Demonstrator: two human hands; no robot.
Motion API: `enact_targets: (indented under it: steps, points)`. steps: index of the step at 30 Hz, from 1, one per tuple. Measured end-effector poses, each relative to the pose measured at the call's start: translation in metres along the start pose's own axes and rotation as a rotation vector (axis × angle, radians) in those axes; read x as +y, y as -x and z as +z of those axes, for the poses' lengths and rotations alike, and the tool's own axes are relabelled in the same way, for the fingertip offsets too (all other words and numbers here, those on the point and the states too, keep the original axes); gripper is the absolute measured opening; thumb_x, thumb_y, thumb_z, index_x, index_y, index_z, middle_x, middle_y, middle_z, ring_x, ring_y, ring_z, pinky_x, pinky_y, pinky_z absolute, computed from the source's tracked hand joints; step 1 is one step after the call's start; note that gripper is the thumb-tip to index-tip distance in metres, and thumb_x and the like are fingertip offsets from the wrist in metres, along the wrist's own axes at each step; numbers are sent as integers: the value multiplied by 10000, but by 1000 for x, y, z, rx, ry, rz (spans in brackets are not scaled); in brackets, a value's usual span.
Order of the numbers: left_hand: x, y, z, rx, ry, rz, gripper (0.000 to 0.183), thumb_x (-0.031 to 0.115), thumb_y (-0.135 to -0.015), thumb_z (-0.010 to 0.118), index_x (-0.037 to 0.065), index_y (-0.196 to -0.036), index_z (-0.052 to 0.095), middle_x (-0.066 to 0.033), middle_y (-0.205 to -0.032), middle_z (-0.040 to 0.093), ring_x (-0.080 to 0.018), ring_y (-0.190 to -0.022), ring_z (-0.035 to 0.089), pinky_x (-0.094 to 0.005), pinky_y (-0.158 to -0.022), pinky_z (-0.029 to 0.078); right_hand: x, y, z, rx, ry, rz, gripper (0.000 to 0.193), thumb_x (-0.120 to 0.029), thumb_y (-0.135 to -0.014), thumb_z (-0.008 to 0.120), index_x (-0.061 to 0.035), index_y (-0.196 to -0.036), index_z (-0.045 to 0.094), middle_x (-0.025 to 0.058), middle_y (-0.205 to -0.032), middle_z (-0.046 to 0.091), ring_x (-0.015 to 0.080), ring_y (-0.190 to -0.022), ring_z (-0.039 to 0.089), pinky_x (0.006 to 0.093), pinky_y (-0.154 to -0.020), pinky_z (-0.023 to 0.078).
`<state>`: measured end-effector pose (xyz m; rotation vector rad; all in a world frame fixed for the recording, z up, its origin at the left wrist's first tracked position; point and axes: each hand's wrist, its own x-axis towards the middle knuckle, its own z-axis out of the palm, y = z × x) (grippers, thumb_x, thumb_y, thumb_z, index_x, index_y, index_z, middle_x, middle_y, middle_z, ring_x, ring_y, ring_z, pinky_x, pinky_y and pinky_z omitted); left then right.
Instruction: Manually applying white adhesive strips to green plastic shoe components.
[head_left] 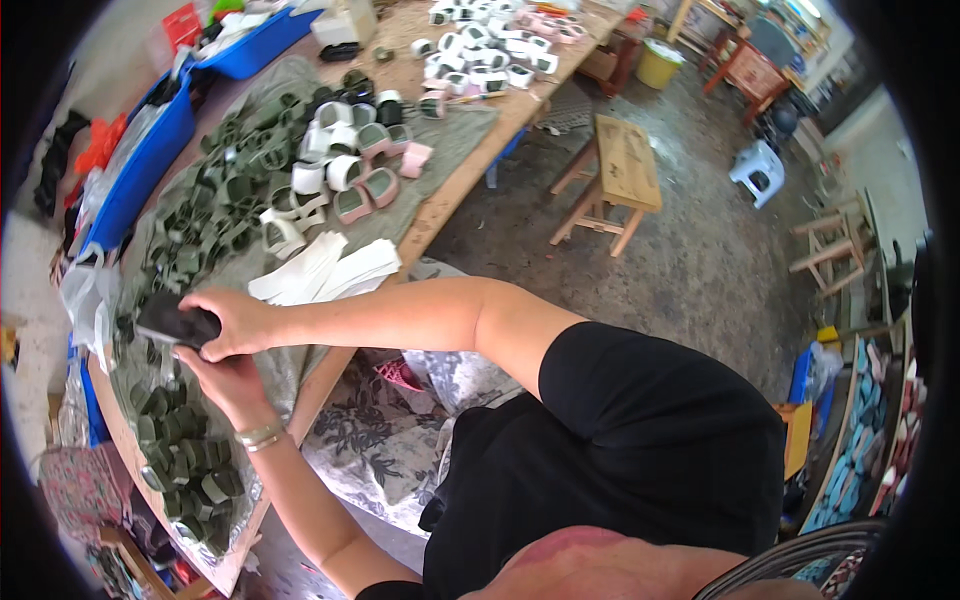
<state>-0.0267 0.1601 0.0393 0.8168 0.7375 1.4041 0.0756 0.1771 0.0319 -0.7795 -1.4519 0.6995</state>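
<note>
At the left of the head view, both my hands are together above the cloth-covered workbench [420,235]. My right hand [238,320] curls its fingers and thumb round a dark, blocky object [172,322], whose exact kind I cannot make out. From below, my left hand [222,378], with bracelets at the wrist, closes its fingers against the same object. Beside my hands lie dark green sandal uppers [185,440] in rows nearer me and a larger heap of green sandal uppers [225,190] farther off. White strips [325,272] lie to the right of my right hand.
White and pink small sandals [355,165] stand among the green heap, with more white sandals [490,50] farther along. Blue trays [165,150] line the bench's left side. A wooden stool [628,165] and a pale plastic stool [757,172] stand on the floor. Racks [850,460] hold sandals at the right.
</note>
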Motion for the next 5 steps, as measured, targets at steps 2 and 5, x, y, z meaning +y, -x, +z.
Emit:
enact_targets:
  steps: [2, 5]
  points:
    - [6, -21, -12, 40, 63, -63, 649, 551, -976, 375, 65, -1406, 385, -103, -1382, 463, -269, -1258, 467, -449, -1063, 381, 23, -12, 16, 93, 53, -86, 692, -280, -628, 748, 8, -1217, 527, 208, -1175, 568, 319, -1093, 553, 409, -957, 429]
    - [20, -37, -8, -21, 130, -57, 617, 524, -966, 434, 136, -1436, 342, -82, -1426, 428, -271, -1270, 453, -465, -1082, 353, 30, -24, 62, 27, -19, -79, 715, -380, -678, 743, -6, -1243, 516, 213, -1230, 551, 322, -1136, 540, 439, -1023, 385]
